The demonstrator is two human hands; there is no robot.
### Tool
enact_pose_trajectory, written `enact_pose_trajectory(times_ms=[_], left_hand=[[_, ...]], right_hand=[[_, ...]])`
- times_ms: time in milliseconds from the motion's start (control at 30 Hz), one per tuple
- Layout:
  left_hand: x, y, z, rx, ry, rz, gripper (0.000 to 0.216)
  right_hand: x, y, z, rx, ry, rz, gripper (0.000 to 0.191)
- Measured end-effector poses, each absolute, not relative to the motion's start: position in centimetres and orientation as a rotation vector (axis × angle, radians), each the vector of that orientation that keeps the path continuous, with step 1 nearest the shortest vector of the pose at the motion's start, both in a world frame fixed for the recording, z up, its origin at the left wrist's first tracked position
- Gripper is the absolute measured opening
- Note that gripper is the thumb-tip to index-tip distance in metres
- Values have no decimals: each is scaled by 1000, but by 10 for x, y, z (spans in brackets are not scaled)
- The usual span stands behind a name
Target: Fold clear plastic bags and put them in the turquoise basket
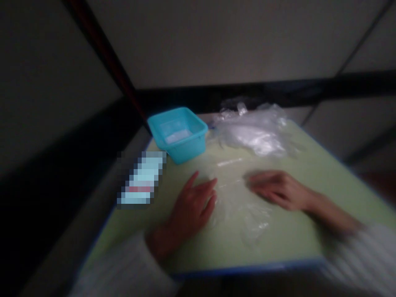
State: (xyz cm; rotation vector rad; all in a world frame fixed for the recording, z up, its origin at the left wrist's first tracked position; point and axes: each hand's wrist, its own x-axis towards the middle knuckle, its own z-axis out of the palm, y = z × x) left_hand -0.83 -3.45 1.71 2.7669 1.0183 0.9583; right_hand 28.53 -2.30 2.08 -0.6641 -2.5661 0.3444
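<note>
Though the whole frame is dim and smeared, the layout reads clearly enough. A pale green bench (328,177) with a blue edge fills the lower centre and right.

Left hand (192,206), lower centre: palm down, fingers (206,186) loosely spread and open, gripping nothing. The fingertips lie at the left edge of a thin clear plastic sheet (239,208), which lies flat on the bench at centre frame between the two hands. A white sleeve runs off toward the lower left.

Right hand (278,189), centre right: also palm down, its fingers stretched out flat and pointing toward frame left, not closed on anything. It rests on the upper right part of the sheet, as far as the blur allows. Striped pale sleeve at the lower right corner. The hands are near each other but apart.

Above the left hand, a turquoise plastic tub (179,132) stands upright on the bench's far left corner, with something pale in its bottom; what it is I cannot tell.

Right of the tub, just beside it, is a crumpled heap of clear plastic (253,132), upper centre.

Dark rail (309,88) behind the bench, plain wall above.
</note>
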Motion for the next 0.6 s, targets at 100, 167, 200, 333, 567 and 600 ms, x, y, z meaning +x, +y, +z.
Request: enact_pose_trajectory(times_ms=[100,167,200,333,567,600], left_hand=[[-8,-34,17,2746,1059,921,38],[-8,-33,16,2733,1089,917,36],[-9,-32,16,2727,1104,916,36],[-10,-31,15,2710,1144,903,35],[-11,-30,15,2722,1185,898,35],[-11,-30,15,2722,1196,892,34]], right_hand=[[284,-24,23,-655,-2570,381,28],[284,-25,24,-652,-2576,400,28],[284,-25,24,-653,-2583,408,27],[282,-27,26,-670,-2600,422,28],[279,-30,28,-632,-2587,431,28],[278,-30,29,-625,-2594,439,28]])
